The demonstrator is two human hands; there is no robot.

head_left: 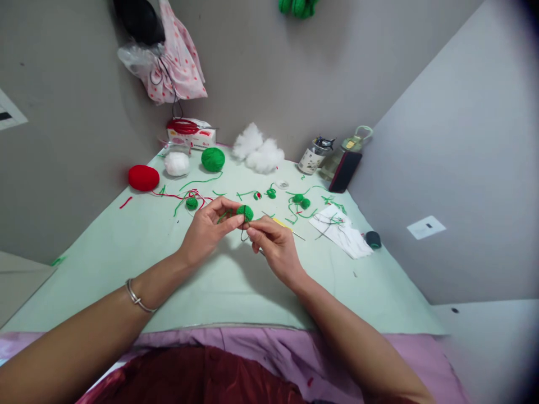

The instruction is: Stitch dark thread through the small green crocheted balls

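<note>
Tabletop [236,292], roomy front edge [227,324], left fingers [222,203] pinching green ball [248,214]

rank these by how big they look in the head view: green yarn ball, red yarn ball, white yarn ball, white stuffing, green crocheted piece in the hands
1. White stuffing
2. Red yarn ball
3. Green yarn ball and white yarn ball: too alike to rank
4. Green crocheted piece, partly covered

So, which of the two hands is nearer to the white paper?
Right. The right hand is to the left of the white paper, not touching it; the left hand, holding the small green ball, is farther to the left.
</note>
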